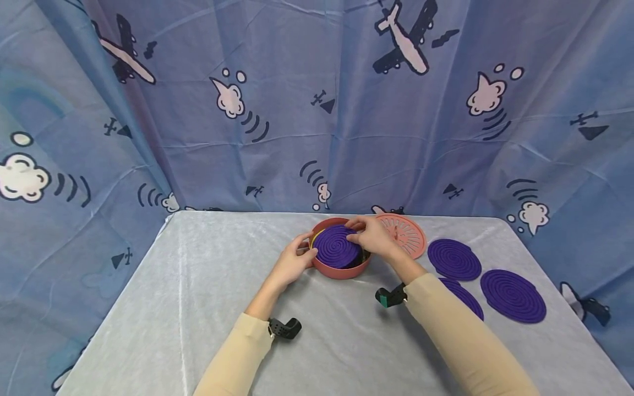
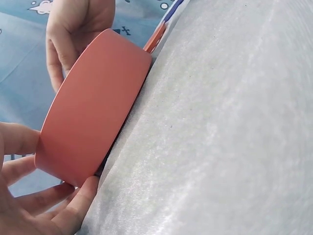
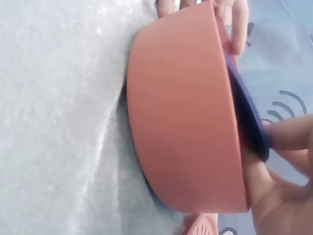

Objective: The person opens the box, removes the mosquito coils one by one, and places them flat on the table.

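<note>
Pale surface point(image 1: 198, 297), printed curtain point(image 1: 287, 121) behind. Purple mat point(image 1: 335, 246) lies tilted in top of bowl point(image 1: 342, 273), one edge above rim. Your right fingers point(image 1: 358, 221) pinch that edge; your left fingers point(image 2: 80, 201) grip bowl's side. Mat looks light, flexible, probably grippy, hardly fragile; coils may splay. Take outer edge across thickness. Bowl seems stiff; brace by wall.

I have the tub point(image 1: 342, 273) near the back of the table point(image 1: 228, 264), a disc point(image 1: 337, 246) partly inside it, left hand point(image 1: 292, 262) at its left, right hand point(image 1: 373, 237) at its right. In my head view, the lid point(image 1: 410, 235) lies right, three more discs point(image 1: 454, 258) farther right.
</note>
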`<action>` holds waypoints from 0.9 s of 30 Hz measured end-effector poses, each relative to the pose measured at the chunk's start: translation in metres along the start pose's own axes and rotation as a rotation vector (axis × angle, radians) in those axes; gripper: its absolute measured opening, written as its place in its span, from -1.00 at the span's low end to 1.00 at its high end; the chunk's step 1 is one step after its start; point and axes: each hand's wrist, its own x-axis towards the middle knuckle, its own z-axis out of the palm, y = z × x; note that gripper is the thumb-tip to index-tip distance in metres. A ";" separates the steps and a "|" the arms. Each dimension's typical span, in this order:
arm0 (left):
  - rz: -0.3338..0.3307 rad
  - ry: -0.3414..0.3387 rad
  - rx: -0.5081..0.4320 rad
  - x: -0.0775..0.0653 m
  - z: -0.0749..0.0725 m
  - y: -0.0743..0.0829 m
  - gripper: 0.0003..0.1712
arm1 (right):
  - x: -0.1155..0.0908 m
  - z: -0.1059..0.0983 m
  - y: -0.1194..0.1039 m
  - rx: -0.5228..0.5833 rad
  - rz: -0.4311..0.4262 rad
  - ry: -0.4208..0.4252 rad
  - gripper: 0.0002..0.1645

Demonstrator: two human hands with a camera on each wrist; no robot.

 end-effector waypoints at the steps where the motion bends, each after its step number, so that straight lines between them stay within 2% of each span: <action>1: 0.000 -0.001 0.002 -0.001 0.000 0.000 -0.43 | 0.000 -0.001 0.000 0.015 0.011 -0.004 -0.65; 8: -0.003 -0.013 -0.015 0.000 0.000 -0.002 -0.42 | -0.004 -0.004 -0.001 0.129 0.119 -0.083 -0.68; 16: -0.016 -0.017 -0.012 0.000 -0.002 0.000 -0.41 | -0.015 -0.016 -0.002 0.187 0.073 -0.067 -0.66; 22: -0.020 -0.018 -0.003 -0.001 -0.003 0.001 -0.40 | -0.027 -0.031 -0.002 0.135 0.026 -0.022 -0.63; 27: -0.020 -0.026 -0.006 -0.002 -0.002 0.001 -0.40 | -0.039 -0.045 -0.005 0.147 0.038 0.004 -0.62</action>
